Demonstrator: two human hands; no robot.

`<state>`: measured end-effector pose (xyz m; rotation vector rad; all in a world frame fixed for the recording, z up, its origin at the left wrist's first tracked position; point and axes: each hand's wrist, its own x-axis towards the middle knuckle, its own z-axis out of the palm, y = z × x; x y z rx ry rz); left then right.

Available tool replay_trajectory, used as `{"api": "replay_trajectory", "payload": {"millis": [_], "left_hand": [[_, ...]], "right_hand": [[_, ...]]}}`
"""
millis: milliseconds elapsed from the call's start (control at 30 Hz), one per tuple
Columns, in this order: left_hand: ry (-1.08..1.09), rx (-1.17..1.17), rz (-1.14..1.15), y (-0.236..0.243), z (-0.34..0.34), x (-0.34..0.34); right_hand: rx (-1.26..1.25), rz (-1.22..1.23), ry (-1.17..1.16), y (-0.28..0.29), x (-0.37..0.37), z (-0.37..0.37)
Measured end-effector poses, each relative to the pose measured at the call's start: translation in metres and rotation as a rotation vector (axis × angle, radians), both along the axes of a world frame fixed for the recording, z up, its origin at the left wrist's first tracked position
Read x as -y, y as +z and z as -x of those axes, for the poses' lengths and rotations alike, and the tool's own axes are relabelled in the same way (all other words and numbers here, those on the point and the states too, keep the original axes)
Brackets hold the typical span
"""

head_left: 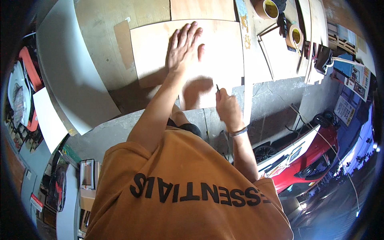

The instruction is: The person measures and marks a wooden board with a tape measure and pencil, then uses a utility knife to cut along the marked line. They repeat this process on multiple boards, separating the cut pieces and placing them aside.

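Note:
A thin pale plywood sheet (154, 50) lies on the workbench, brightly lit in its middle. My left hand (185, 50) rests flat on it, fingers stretched toward the far edge and thumb out to the right. At the sheet's near edge, my right hand (229, 106) is closed around a slim tool (217, 87). Only the tool's dark tip shows above my fist, pointing away from me; its exact kind is hidden. A narrower pale piece (206, 98) reaches toward me below the sheet, just left of my right hand.
Large white sheet (66, 60) curves along the left. Two tape rolls (266, 9) (295, 35) lie at the far right, near thin wood strips (266, 56). A paint-stained strip (245, 30) runs beside the plywood. A red car (316, 158) stands beyond, on the right.

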<state>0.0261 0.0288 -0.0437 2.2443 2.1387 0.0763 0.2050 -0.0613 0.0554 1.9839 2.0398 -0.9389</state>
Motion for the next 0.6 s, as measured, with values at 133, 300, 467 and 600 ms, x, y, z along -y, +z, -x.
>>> {"api": "replay_trajectory", "payload": {"millis": [133,300,467,600], "left_hand": [[0.000,0.225,-0.012,0.005,0.003,0.001],[-0.034,0.229,-0.001,0.007,0.006,0.000],[-0.024,0.318,-0.011,0.008,0.007,-0.001],[-0.020,0.310,0.003,0.009,0.007,-0.002]], "right_hand": [[-0.053,-0.255,-0.118,-0.020,-0.104,0.031],[-0.011,-0.316,-0.126,-0.061,-0.171,0.065],[0.020,-0.254,-0.079,-0.064,-0.174,0.064],[0.005,-0.245,-0.053,-0.059,-0.173,0.065]]}}
